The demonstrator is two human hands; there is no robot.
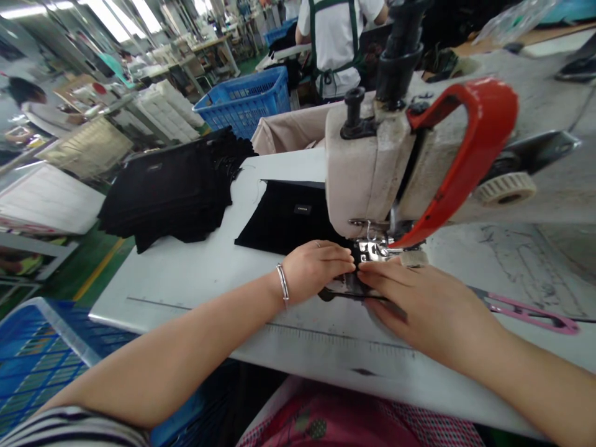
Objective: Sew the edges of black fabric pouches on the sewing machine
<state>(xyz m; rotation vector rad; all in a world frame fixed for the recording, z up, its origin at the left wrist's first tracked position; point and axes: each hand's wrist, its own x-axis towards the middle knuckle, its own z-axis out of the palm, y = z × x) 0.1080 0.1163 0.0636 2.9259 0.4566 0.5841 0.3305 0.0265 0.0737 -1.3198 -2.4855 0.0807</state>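
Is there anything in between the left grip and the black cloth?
Nothing visible: the left grip lies against the near edge of the cloth. The metal foot is just to its right, not in between.

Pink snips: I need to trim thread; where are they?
In the head view, the pink snips lie at the right on the white table, beside the right hand.

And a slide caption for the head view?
Left hand and right hand by the presser foot of a sewing machine, labelled black fabric alongside, stacked black pieces at left.
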